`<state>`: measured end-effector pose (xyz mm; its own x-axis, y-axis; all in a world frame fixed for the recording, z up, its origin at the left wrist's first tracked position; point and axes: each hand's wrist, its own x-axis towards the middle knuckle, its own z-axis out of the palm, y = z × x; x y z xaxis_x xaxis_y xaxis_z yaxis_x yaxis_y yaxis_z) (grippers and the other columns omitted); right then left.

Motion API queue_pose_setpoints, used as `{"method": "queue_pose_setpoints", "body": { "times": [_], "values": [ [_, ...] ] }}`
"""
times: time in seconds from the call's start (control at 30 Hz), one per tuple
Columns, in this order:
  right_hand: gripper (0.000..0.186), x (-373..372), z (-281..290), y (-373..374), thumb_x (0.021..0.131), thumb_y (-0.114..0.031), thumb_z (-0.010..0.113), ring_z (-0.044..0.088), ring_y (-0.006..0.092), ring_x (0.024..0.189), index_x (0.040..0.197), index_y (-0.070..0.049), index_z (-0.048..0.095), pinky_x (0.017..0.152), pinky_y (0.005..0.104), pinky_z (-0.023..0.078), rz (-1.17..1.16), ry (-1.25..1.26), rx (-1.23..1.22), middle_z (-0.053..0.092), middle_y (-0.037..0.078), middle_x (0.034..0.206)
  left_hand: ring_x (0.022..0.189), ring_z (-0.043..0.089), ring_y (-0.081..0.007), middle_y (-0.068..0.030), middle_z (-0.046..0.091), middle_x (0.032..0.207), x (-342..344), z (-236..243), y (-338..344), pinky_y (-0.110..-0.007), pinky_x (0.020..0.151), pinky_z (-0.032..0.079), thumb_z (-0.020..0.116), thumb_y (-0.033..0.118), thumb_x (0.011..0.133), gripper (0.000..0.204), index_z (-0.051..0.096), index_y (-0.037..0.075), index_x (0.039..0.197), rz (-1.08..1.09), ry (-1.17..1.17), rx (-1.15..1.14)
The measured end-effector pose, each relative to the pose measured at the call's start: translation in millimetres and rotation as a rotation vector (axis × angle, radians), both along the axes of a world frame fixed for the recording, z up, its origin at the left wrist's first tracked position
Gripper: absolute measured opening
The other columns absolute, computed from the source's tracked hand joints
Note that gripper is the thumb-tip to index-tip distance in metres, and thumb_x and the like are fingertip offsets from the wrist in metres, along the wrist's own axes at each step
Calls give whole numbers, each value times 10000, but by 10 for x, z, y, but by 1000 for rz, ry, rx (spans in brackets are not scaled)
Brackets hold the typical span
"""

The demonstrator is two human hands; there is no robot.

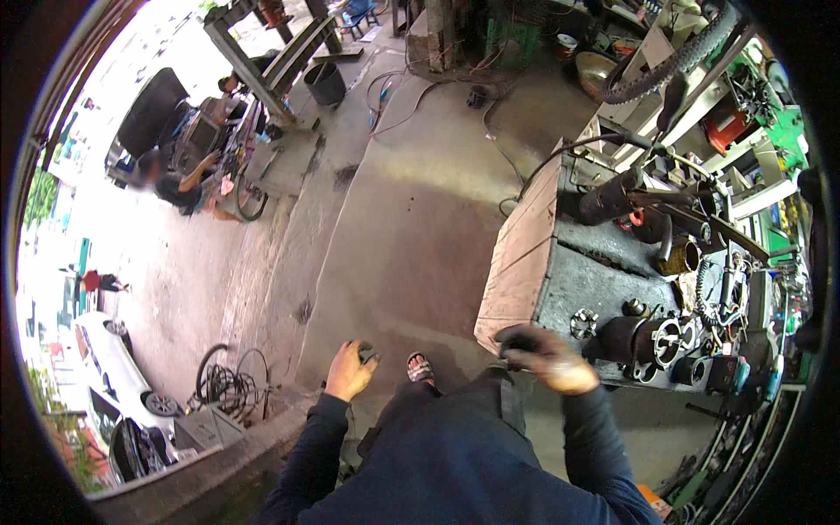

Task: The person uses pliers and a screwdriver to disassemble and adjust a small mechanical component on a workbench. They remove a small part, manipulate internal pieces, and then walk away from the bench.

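Observation:
My left hand [351, 371] hangs in the air in front of my left thigh, fingers loosely bent and dark at the tips. I see no object in it. My right hand [553, 359] is at the near left corner of the metal-topped workbench [569, 284]. Its blackened fingers curve with a gap to the thumb, and nothing shows between them; whether they touch the bench edge I cannot tell. To its right on the bench lie a round toothed metal part [584, 324] and a dark cylindrical housing [623, 339] with a bright metal ring-shaped end.
Further along the bench stand a dark cylinder [610, 199], an open can [679, 256] and coiled cables. A tyre [687, 66] hangs above the far end. Hoses cross the concrete floor near a black bucket [325, 84]. At left, a person [179, 184] crouches by a vehicle; a tangled cable pile [232, 385] lies nearer.

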<state>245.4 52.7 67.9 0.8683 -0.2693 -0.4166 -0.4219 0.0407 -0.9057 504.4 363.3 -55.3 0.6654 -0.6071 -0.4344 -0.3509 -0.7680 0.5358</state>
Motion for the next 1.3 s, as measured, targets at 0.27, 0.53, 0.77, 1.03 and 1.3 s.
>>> {"method": "queue_pose_setpoints", "body": {
  "times": [0.27, 0.53, 0.77, 1.03, 1.3],
  "values": [
    [408, 988, -962, 218, 916, -297, 699, 683, 458, 1014, 1212, -32, 610, 866, 542, 551, 288, 272, -777, 666, 234, 1055, 993, 746, -343, -233, 765, 1032, 1284, -984, 312, -416, 899, 565, 768, 284, 869, 393, 717, -33, 1096, 191, 114, -23],
    [415, 2105, -2159, -888, 909, -311, 652, 698, 439, 1048, 1245, -69, 649, 883, 536, 581, 591, 314, -773, 689, 214, 1185, 535, 598, -249, -89, 582, 629, 2405, -1814, 1246, -411, 507, 479, 721, 241, 878, 225, 677, 22, 856, 845, 585, 222],
    [466, 3796, -1724, -2469, 972, -379, 645, 670, 429, 1072, 1277, -29, 614, 896, 519, 557, 148, 122, -878, 666, 248, 1149, 654, 666, -276, -103, 658, 822, 3861, -1612, -17, -451, 532, 501, 619, 136, 968, 160, 663, 17, 1066, 756, 562, 252],
    [468, 4341, -1764, -4114, 943, -357, 617, 657, 412, 1186, 1280, -36, 668, 1026, 481, 517, -155, 464, -642, 690, 241, 1259, 676, 703, -241, -89, 719, 897, 5833, -2124, -3090, -388, 573, 543, 638, 169, 950, 193, 697, 33, 1074, 470, 602, 133],
    [393, 2979, -3197, -4054, 950, -352, 564, 714, 376, 1078, 1147, -72, 758, 938, 504, 556, -186, 956, -516, 748, 188, 1159, 767, 765, -313, -212, 765, 819, 7322, -2378, -6494, -419, 757, 599, 722, 269, 840, 361, 774, -41, 1018, -239, 161, 267]
  ]
}}
